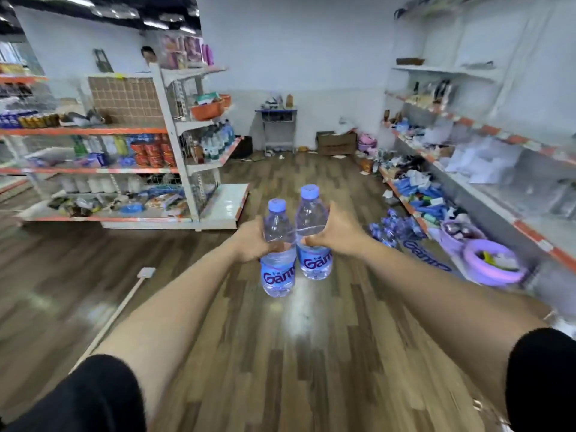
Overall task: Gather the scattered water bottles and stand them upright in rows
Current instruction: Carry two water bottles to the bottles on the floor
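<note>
So the left hand (252,241) is wrapped round the left bottle (278,269) and the right hand (338,235) round the right bottle (313,260). Both are held upright, caps up, side by side out front above the wood floor (280,353). The scattered bottles (396,227) lie low to the right by the right shelf (526,229), nearer the right hand, and the middle aisle looks roomy.

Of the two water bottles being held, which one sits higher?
The right bottle in the right hand: its blue cap stands above that of the left bottle in the left hand.
</note>
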`<control>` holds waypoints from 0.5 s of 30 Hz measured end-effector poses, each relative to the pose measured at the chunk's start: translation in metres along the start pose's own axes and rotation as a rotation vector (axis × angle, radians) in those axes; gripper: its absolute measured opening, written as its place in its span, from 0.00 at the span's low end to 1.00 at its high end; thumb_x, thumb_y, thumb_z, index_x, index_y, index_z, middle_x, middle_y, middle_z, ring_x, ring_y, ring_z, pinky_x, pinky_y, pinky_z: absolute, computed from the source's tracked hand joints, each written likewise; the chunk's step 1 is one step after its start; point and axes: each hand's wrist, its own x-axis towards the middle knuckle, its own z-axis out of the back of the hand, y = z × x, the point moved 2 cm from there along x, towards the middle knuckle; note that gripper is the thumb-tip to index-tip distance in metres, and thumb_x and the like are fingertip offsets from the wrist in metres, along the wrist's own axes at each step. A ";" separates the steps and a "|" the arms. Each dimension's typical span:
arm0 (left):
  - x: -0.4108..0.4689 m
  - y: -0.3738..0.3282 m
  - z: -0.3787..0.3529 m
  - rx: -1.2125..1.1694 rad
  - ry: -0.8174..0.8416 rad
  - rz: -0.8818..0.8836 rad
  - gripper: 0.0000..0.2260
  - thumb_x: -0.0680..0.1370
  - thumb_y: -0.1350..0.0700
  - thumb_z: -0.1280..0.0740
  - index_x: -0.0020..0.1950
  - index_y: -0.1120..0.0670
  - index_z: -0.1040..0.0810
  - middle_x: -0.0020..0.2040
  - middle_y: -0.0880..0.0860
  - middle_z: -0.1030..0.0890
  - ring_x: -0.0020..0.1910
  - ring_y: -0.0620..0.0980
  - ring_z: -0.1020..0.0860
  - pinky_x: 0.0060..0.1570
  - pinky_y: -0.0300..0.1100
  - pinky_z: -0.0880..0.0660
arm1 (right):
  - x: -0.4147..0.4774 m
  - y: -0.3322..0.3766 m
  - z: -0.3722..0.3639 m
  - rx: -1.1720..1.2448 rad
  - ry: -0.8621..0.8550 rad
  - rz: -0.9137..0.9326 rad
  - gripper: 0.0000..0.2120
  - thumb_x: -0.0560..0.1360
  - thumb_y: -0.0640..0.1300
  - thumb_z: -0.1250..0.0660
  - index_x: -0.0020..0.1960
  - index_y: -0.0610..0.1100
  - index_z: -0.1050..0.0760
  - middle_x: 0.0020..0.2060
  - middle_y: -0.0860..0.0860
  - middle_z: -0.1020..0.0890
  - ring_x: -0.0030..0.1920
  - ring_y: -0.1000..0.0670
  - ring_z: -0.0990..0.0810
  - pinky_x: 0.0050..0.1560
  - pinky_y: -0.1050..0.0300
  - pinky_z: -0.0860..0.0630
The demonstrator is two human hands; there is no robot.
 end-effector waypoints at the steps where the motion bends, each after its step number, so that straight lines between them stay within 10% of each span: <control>1: 0.024 0.005 -0.007 -0.008 0.006 0.019 0.39 0.58 0.35 0.31 0.63 0.54 0.27 0.56 0.53 0.19 0.54 0.51 0.20 0.49 0.42 0.23 | 0.012 -0.011 0.006 -0.006 -0.010 -0.014 0.34 0.62 0.49 0.21 0.62 0.41 0.31 0.57 0.46 0.20 0.57 0.45 0.20 0.56 0.51 0.23; 6: 0.137 0.011 -0.034 -0.091 0.075 0.006 0.09 0.73 0.53 0.28 0.50 0.51 0.24 0.42 0.51 0.21 0.35 0.45 0.22 0.30 0.34 0.24 | 0.087 -0.064 0.020 -0.032 -0.006 -0.111 0.21 0.67 0.47 0.24 0.55 0.45 0.30 0.51 0.47 0.22 0.54 0.45 0.21 0.51 0.54 0.25; 9: 0.217 0.022 -0.040 -0.118 0.099 -0.067 0.07 0.73 0.54 0.28 0.44 0.49 0.26 0.42 0.51 0.21 0.36 0.45 0.22 0.29 0.33 0.27 | 0.144 -0.087 0.026 -0.037 -0.047 -0.133 0.15 0.67 0.46 0.25 0.46 0.49 0.30 0.54 0.44 0.19 0.56 0.43 0.20 0.55 0.50 0.23; 15: 0.367 0.027 -0.046 -0.197 0.239 -0.155 0.08 0.73 0.60 0.29 0.41 0.50 0.26 0.27 0.40 0.20 0.25 0.31 0.24 0.25 0.26 0.28 | 0.260 -0.128 0.039 -0.099 -0.072 -0.243 0.28 0.70 0.50 0.27 0.64 0.40 0.31 0.59 0.43 0.21 0.58 0.42 0.22 0.55 0.51 0.24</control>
